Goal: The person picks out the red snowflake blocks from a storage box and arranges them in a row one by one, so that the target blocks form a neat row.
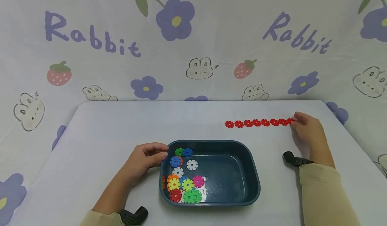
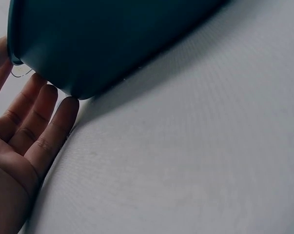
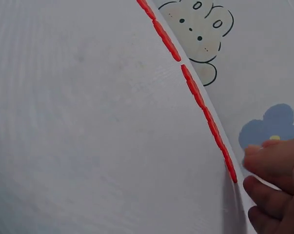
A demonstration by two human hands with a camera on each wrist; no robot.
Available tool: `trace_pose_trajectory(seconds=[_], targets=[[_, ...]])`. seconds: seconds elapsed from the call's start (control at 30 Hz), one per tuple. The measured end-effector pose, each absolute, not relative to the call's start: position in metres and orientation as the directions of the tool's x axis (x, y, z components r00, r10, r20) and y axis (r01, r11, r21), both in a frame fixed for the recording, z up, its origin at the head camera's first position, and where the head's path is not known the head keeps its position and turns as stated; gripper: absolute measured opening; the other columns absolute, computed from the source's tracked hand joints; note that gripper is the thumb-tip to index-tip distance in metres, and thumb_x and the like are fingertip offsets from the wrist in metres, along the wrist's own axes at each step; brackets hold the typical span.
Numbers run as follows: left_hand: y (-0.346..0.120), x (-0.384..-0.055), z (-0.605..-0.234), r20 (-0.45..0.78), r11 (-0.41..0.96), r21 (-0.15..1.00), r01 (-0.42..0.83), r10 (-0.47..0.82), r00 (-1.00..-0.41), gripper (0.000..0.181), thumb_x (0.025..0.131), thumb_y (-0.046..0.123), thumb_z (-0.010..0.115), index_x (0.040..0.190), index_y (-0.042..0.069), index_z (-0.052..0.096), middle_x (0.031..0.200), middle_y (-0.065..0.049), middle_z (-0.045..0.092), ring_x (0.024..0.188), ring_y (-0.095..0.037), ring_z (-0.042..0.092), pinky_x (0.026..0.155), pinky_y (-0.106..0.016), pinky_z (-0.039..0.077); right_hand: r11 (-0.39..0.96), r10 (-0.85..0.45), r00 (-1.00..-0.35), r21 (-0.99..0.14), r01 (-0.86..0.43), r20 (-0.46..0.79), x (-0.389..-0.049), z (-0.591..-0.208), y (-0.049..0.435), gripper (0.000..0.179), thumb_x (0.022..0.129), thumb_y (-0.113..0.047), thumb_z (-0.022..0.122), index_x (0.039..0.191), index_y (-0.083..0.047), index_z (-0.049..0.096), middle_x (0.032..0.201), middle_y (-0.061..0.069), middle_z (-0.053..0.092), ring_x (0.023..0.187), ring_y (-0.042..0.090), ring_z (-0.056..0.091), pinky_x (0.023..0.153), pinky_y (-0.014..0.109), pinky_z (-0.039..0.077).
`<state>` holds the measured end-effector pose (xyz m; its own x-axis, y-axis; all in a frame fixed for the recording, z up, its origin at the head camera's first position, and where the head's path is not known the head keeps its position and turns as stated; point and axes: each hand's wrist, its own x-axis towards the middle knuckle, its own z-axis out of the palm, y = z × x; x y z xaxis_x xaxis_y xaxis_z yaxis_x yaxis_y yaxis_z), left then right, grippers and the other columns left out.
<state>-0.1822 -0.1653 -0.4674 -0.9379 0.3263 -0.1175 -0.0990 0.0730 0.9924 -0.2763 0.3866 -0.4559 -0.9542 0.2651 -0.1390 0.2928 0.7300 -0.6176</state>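
My left hand (image 1: 148, 157) rests its fingertips against the upper left corner of a dark teal plastic tub (image 1: 223, 147). In the left wrist view its loosely extended fingers (image 2: 64, 119) meet the tub's outer wall (image 2: 88, 44). Snowflake building discs in several colours, such as a pink disc (image 1: 198, 181) and a white disc (image 1: 192, 165), lie toward the tub's left side. At the right end of a row of red snowflake discs (image 1: 256, 122) is my right hand (image 1: 309, 130). Its fingers are loosely bent beside the last red disc (image 3: 230, 168), gripping nothing.
The white table (image 1: 121, 125) carries the tub near its front and the red row farther back on the right. Behind it hangs a cloth (image 1: 115, 75) printed with rabbits, flowers and strawberries. A black wrist device (image 1: 134, 216) sits at the left sleeve, another (image 1: 294, 159) at the right.
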Motion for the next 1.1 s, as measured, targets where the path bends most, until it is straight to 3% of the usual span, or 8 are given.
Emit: trace_pose_trajectory(seconds=[0.13,0.23,0.37,0.5,0.67,0.77,0.93,1.1], targets=[[-0.166,-0.182,-0.467,-0.116,0.071,0.993,-0.098,0.326,-0.938,0.035,0.09,0.024,0.072,0.116,0.002,0.067,0.112,-0.008,0.067,0.094,-0.017,0.067,0.081,-0.033,0.059,0.719,0.279,-0.957,-0.643,0.265,-0.081,-0.275,-0.437,0.376,0.053,0.106,-0.032,0.038,0.154,-0.012,0.032,0.149,0.022,0.044,0.137,0.046,0.037,0.106,0.062,0.038],[-0.167,-0.182,-0.467,-0.112,0.067,0.993,-0.095,0.328,-0.938,0.033,0.09,0.025,0.072,0.116,0.004,0.068,0.113,-0.008,0.067,0.096,-0.018,0.067,0.082,-0.033,0.059,0.716,0.264,-0.965,-0.671,0.193,0.005,-0.272,-0.416,0.358,0.05,0.106,-0.035,0.036,0.151,-0.014,0.039,0.134,0.02,0.059,0.13,0.041,0.048,0.102,0.057,0.044],[-0.167,-0.181,-0.466,-0.094,0.06,0.995,-0.078,0.334,-0.938,0.032,0.09,0.023,0.072,0.116,0.005,0.068,0.113,-0.007,0.067,0.096,-0.018,0.067,0.083,-0.033,0.059,0.736,0.175,-0.976,-0.675,0.04,0.133,-0.26,-0.385,0.32,0.045,0.105,-0.038,0.038,0.142,-0.018,0.053,0.112,0.016,0.067,0.113,0.031,0.059,0.087,0.032,0.051],[-0.167,-0.181,-0.465,-0.073,0.063,0.997,-0.055,0.342,-0.937,0.032,0.09,0.022,0.073,0.117,0.005,0.068,0.114,-0.008,0.067,0.096,-0.018,0.066,0.083,-0.034,0.059,0.759,-0.024,-0.953,-0.614,-0.215,0.303,-0.245,-0.36,0.273,0.036,0.104,-0.03,0.046,0.131,-0.015,0.064,0.094,0.01,0.068,0.09,0.02,0.061,0.064,0.015,0.046],[-0.168,-0.181,-0.467,-0.051,0.071,0.997,-0.028,0.354,-0.934,0.032,0.09,0.019,0.073,0.117,0.004,0.067,0.113,-0.01,0.066,0.094,-0.017,0.066,0.083,-0.032,0.059,0.636,-0.369,-0.824,-0.53,-0.561,0.43,-0.222,-0.346,0.22,0.024,0.097,-0.005,0.058,0.118,-0.008,0.07,0.083,0.001,0.066,0.073,0.01,0.054,0.06,0.017,0.047],[-0.168,-0.182,-0.47,-0.055,0.071,0.997,-0.032,0.356,-0.933,0.032,0.089,0.018,0.073,0.117,0.004,0.068,0.11,-0.009,0.067,0.093,-0.017,0.066,0.082,-0.032,0.059,0.528,-0.535,-0.75,-0.54,-0.655,0.388,-0.209,-0.347,0.191,0.025,0.094,0.0,0.061,0.115,-0.009,0.072,0.084,-0.003,0.066,0.074,0.008,0.057,0.067,0.018,0.052],[-0.167,-0.183,-0.472,-0.063,0.076,0.996,-0.039,0.356,-0.932,0.033,0.089,0.021,0.074,0.117,0.004,0.068,0.106,-0.006,0.068,0.093,-0.018,0.066,0.082,-0.032,0.059,0.425,-0.733,-0.659,-0.645,-0.635,0.166,-0.197,-0.357,0.143,0.024,0.095,-0.008,0.062,0.116,-0.013,0.073,0.102,-0.002,0.072,0.084,0.007,0.062,0.078,0.023,0.056],[-0.168,-0.183,-0.47,-0.045,0.064,0.998,-0.024,0.357,-0.933,0.033,0.089,0.02,0.073,0.117,0.003,0.067,0.104,-0.004,0.068,0.092,-0.017,0.066,0.081,-0.032,0.059,0.385,-0.893,-0.433,-0.701,-0.6,-0.12,-0.194,-0.37,0.097,0.023,0.094,-0.018,0.068,0.117,-0.016,0.073,0.104,-0.004,0.073,0.079,0.001,0.06,0.076,0.019,0.055]])
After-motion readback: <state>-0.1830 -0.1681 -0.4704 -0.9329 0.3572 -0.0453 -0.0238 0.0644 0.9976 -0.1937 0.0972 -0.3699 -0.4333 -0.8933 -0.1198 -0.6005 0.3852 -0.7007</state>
